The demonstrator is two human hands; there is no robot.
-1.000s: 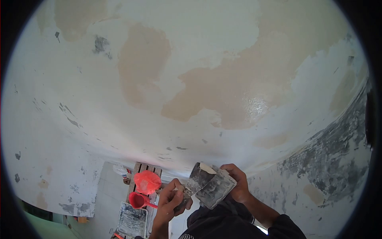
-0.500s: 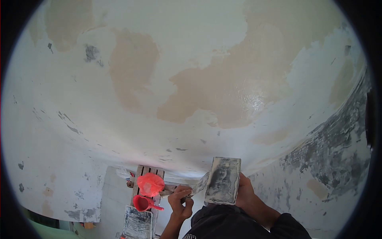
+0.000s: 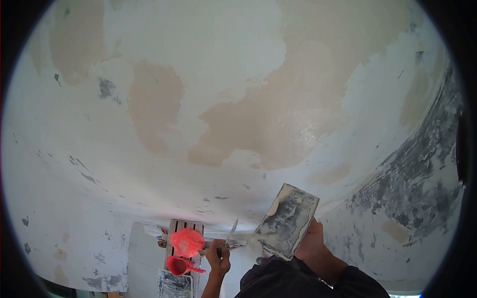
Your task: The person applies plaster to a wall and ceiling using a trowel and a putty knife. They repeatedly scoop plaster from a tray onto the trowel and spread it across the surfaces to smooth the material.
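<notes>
My left hand [image 3: 217,256] is closed around the handle of a putty knife [image 3: 232,230], its narrow blade pointing up and slightly right. The blade is apart from the tray. On the right, my right hand [image 3: 314,242] grips a rectangular putty tray [image 3: 289,218] by its right side and from below. Grey and cream putty smears coat the tray's surface, and it leans clockwise. Behind both hands rises a wall [image 3: 233,124] with beige patches on white.
A slatted wooden bench [image 3: 173,227] stands at lower left. On it are a crumpled-looking red plastic item [image 3: 188,242], a red dipper [image 3: 180,266] and a second smeared tray [image 3: 175,286]. The adjoining wall at right [image 3: 392,193] is rough with dark grey marks.
The putty knife has left the tray's edge, moving left with its blade turned upright. The tray has rotated clockwise. The whole view has shifted slightly.
</notes>
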